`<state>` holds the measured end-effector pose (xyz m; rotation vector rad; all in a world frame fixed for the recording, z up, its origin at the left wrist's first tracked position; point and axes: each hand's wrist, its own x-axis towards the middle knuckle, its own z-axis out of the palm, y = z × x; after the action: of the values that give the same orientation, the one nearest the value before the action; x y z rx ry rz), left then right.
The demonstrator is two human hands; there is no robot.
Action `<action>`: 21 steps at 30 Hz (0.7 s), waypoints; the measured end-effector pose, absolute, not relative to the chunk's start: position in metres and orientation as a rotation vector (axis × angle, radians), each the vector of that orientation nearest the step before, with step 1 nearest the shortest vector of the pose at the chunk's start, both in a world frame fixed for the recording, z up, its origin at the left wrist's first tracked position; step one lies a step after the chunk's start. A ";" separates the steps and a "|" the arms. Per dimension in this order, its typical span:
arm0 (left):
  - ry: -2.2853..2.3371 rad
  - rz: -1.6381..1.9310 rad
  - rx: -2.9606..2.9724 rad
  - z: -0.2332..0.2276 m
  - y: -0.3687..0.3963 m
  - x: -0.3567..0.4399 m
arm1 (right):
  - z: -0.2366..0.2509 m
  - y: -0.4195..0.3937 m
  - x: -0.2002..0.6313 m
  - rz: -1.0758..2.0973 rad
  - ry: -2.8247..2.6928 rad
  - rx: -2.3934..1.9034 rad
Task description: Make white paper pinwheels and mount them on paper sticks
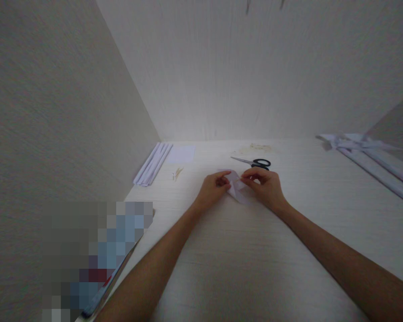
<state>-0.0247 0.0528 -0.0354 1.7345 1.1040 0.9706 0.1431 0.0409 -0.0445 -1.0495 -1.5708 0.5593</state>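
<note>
A thin, limp white folded paper piece [237, 187] is pinched at 9 and 3 o'clock edges by left hand [212, 190] and right hand [266, 187]; judged light, easily creased.

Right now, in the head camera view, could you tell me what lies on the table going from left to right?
Stack of white paper strips → small light sticks → left hand → folded white paper held between both hands → right hand → long folded paper pieces at the far right. The scissors sit behind the right hand, so I leave them out.
</note>
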 end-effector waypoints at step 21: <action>1.073 1.054 1.476 -0.035 0.052 -0.022 | -0.035 0.031 0.138 0.229 -1.772 -1.032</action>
<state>-0.0219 0.0520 -0.0351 1.4761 1.0733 1.0540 0.1380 0.0308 -0.0349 -1.0315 -1.7720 0.2287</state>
